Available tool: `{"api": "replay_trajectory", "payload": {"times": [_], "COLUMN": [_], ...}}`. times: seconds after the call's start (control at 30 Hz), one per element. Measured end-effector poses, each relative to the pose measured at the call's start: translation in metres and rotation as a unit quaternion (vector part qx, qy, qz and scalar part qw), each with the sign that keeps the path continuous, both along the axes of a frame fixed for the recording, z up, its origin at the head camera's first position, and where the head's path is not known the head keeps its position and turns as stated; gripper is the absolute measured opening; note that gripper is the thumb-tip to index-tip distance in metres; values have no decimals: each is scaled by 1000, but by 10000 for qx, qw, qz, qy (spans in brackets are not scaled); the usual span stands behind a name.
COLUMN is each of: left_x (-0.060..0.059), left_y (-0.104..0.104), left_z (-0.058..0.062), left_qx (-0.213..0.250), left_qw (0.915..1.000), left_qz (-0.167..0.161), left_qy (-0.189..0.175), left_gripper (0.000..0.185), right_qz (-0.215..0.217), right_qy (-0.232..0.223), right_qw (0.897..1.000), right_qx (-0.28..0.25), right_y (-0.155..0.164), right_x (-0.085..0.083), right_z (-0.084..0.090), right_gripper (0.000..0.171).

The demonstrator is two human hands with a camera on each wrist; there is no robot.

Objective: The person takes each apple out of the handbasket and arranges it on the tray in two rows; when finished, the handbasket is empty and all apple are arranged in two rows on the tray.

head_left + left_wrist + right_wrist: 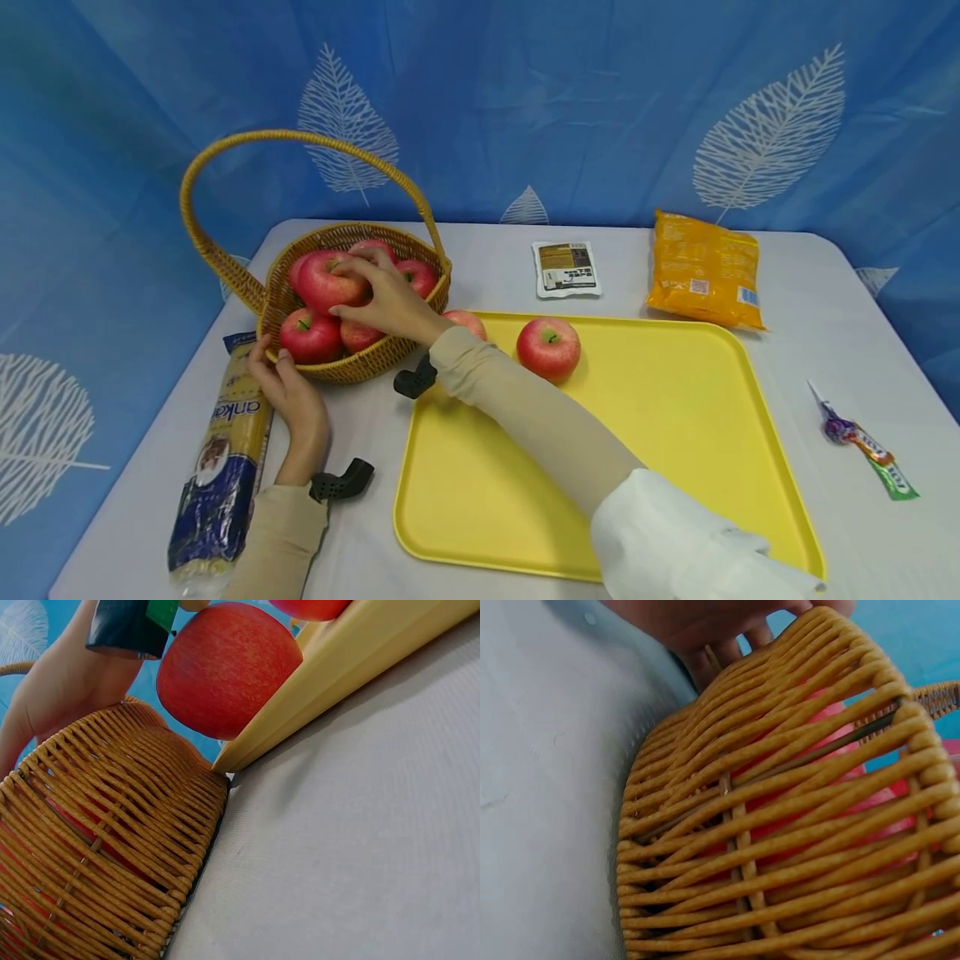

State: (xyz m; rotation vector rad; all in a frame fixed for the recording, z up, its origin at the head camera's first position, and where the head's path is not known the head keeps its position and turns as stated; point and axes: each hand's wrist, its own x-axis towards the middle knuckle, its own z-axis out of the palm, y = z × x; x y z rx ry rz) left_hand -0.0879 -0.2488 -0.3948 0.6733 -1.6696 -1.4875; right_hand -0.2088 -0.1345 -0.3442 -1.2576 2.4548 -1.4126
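A wicker basket with a tall hoop handle stands at the table's left and holds several red apples. My right hand reaches into it from the right, fingers curled over the top apple. At the basket's near rim my left hand grips the wall, thumb over the edge. A yellow tray lies to the right with one apple on it; another apple is half hidden behind my right wrist. The left wrist view shows the basket wall, the tray's edge and an apple.
A long noodle packet lies left of my left arm. An orange snack bag and a small sachet sit behind the tray. A wrapped candy stick lies at the right. A blue leaf-print curtain backs the white table.
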Motion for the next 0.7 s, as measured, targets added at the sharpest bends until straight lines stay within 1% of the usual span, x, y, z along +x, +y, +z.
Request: {"api": "replay_trajectory", "payload": {"times": [0.13, 0.3, 0.37, 0.47, 0.6, 0.7], "left_x": [0, 1, 2, 4, 7, 8], "left_y": [-2, -2, -1, 5, 14, 18], "left_z": [-2, -1, 1, 8, 20, 25], "left_qx": [28, 12, -17, -7, 2, -15], "left_qw": [10000, 10000, 10000, 10000, 9999, 9999], "left_qz": [19, 3, -8, -61, -106, -87], "left_qy": [2, -25, -47, 41, 114, 62], "left_gripper": [36, 37, 36, 36, 36, 36], "right_qz": [28, 58, 53, 9, -60, -67], "right_qy": [-211, -705, -850, -882, -739, -695], "right_qw": [9993, 9956, 9938, 9931, 9945, 9949], "right_qx": [-321, -611, -721, -771, -738, -732], "right_y": [2, 6, 7, 9, 12, 16], "right_x": [3, 8, 9, 12, 16, 18], "right_z": [0, 0, -1, -1, -1, -2], "right_gripper": [46, 47, 48, 49, 51, 52]}}
